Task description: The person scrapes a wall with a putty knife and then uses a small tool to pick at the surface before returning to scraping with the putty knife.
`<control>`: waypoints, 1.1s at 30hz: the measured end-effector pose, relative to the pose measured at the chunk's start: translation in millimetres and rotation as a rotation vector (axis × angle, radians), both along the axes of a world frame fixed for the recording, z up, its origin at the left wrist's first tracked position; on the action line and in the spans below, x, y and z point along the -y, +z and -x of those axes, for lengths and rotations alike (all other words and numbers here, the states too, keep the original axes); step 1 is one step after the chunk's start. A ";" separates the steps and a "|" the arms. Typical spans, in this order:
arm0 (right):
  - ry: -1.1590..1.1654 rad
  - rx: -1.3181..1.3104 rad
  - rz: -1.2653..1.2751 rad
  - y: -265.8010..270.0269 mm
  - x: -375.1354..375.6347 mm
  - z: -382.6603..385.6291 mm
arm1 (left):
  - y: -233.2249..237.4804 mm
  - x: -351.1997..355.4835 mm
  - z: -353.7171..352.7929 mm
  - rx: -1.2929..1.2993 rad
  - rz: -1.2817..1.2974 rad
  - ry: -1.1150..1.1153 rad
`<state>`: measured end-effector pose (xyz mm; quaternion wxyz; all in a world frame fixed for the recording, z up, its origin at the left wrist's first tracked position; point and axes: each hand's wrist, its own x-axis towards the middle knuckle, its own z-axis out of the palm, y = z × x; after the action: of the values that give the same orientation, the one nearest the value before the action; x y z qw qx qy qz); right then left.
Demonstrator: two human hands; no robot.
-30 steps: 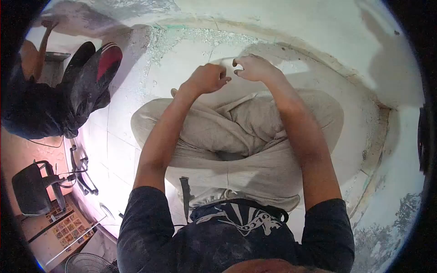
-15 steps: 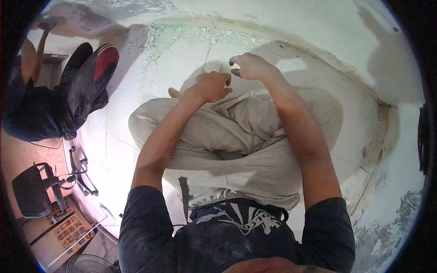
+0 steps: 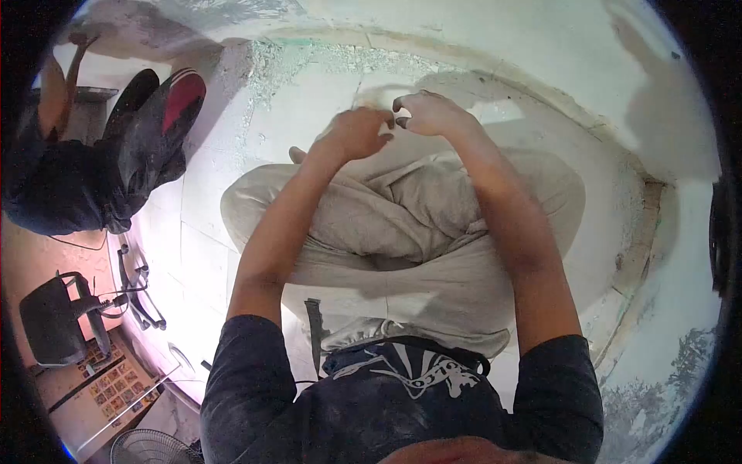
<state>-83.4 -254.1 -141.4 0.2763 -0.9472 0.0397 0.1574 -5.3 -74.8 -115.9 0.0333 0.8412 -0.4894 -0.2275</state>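
The person's dark printed T-shirt (image 3: 402,387) fills the near edge of the view. Beyond it lie crossed legs in beige trousers (image 3: 402,224), and both bare forearms reach forward over them.

The left hand (image 3: 355,133) and the right hand (image 3: 434,114) meet just past the knees, knuckles almost touching. The left fingers (image 3: 377,122) are curled shut into a loose fist, and nothing shows inside it. The right fingers (image 3: 403,104) are bent, with thumb and forefinger close together in a pinch. A small pale spot (image 3: 402,121) shows in the gap, but it is too small to tell whether it is something held or the floor behind.

Directly under and ahead of the fingers is the white tiled floor (image 3: 309,100), where a thin joint line (image 3: 357,94) runs away from the left fingers. Beyond the fingers a band of grey-green rubble (image 3: 325,58) runs along the foot of the pale wall (image 3: 502,31).

Well to the left of the fingers a black bag with a red patch (image 3: 147,147) lies on the floor. Nearer the body on that side stand a black chair (image 3: 54,321) and a fan (image 3: 151,448).
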 end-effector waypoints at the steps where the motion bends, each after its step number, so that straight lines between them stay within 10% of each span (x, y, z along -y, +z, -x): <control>1: 0.027 -0.046 -0.020 2.2 0.6 -0.3 | 0.7 1.7 4.7 -0.082 0.038 -0.074; 9: 0.047 0.065 0.024 -12.2 1.4 4.9 | -30.6 -6.3 -49.7 0.158 -0.120 0.195; 19: -0.002 0.008 0.004 11.6 -4.0 6.7 | -0.3 -4.3 -4.1 -0.132 0.032 -0.120; 26: 0.074 0.030 0.046 -6.2 -3.1 1.3 | -37.1 -18.8 -62.4 0.213 0.065 0.125; 33: 0.061 0.052 0.052 -3.5 -3.2 3.4 | 10.7 -13.9 -23.1 -0.068 0.086 0.069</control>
<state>-86.8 -250.9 -144.9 0.2479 -0.9586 0.0079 0.1401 17.9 -60.9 -105.2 0.0939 0.8471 -0.4683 -0.2331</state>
